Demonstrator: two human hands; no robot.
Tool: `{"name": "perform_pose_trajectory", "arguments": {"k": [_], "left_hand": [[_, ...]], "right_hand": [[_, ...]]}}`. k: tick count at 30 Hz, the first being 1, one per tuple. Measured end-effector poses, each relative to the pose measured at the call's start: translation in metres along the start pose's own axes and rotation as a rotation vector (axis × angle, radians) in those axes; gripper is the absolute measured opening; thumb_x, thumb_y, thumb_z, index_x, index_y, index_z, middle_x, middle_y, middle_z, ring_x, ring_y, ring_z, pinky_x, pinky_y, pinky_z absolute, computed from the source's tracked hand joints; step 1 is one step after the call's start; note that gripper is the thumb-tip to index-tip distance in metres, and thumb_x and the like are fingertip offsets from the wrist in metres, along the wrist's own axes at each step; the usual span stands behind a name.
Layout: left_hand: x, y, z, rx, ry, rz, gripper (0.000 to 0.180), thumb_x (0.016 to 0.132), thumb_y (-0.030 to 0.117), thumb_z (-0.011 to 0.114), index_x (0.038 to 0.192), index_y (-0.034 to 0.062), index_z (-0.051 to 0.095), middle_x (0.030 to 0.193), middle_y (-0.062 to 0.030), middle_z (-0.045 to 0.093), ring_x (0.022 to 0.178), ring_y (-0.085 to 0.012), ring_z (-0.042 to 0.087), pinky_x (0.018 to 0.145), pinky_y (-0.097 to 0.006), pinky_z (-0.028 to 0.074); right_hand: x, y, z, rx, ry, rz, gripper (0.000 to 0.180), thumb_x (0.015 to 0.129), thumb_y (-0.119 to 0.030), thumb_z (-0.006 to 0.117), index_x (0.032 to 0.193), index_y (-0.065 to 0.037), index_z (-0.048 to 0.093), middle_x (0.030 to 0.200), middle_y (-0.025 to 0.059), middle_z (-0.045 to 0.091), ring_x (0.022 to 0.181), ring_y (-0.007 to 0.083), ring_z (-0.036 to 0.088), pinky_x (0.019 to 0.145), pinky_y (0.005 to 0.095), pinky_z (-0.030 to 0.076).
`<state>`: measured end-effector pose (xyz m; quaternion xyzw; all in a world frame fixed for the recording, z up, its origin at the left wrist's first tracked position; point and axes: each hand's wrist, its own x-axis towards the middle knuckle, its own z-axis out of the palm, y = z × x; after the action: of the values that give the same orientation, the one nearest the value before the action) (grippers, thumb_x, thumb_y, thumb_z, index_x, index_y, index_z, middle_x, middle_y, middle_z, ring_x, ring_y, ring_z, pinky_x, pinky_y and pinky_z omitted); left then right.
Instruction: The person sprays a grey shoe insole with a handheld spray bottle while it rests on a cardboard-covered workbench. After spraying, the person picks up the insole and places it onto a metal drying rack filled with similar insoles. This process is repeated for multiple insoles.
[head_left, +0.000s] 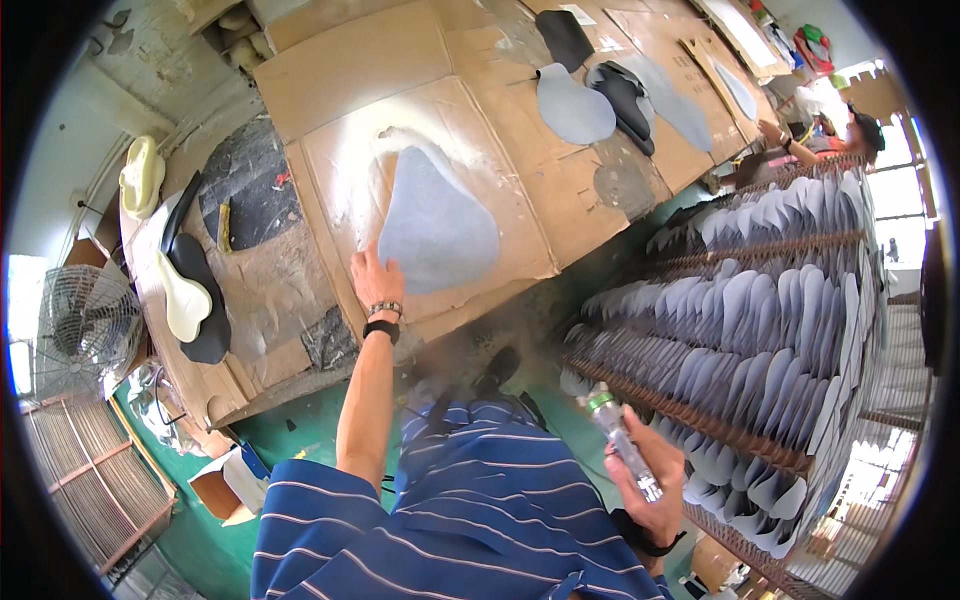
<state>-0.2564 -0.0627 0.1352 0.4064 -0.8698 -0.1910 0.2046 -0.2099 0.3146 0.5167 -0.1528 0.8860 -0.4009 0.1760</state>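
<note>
On a cardboard sheet (335,190) lies a flat grey saddle-shaped piece (440,225), its narrow end pointing away from me. My left hand (377,280) rests at its lower left edge, fingers stretched out onto the cardboard and the piece's rim. Whether a fingertip lifts the rim cannot be made out. Low on my right side, my right hand (652,478) is wrapped round a metal spray gun (622,447) with a green ring near its nozzle. Whitish overspray surrounds the far end of the grey piece.
A rack (800,450) with rows of grey pieces stands close on my right. Bicycle saddle parts (183,298) lie at the table's left, near a fan (88,315). More cut pieces (575,105) lie farther right on the table. Another person (825,145) works at the far right.
</note>
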Motion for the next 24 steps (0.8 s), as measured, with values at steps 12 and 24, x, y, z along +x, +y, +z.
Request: {"name": "perform_pose_trajectory", "arguments": {"k": [12,24], "left_hand": [[-0.038,-0.06,-0.055,-0.269,-0.051,-0.297,0.031,0.081,0.006,0.062,0.112,0.0071,0.064,0.102,-0.0119,0.059,0.09,-0.0286,0.06,0.081,-0.04,0.05],[0.023,-0.017,-0.005,0.024,-0.119,0.062,0.04,0.08,0.016,0.071,0.119,0.0099,0.063,0.112,-0.0126,0.056,0.105,-0.0328,0.054,0.086,-0.045,0.047]], "right_hand": [[0.062,-0.026,0.029,-0.032,-0.066,-0.173,0.059,0.073,0.004,0.068,0.132,0.004,0.059,0.092,0.0178,0.068,0.076,0.026,0.067,0.072,0.0309,0.052],[0.206,0.032,0.069,-0.04,0.106,-0.082,0.065,0.086,-0.018,0.073,0.141,0.006,0.049,0.086,0.0108,0.065,0.074,0.0184,0.061,0.072,0.0317,0.051]]}}
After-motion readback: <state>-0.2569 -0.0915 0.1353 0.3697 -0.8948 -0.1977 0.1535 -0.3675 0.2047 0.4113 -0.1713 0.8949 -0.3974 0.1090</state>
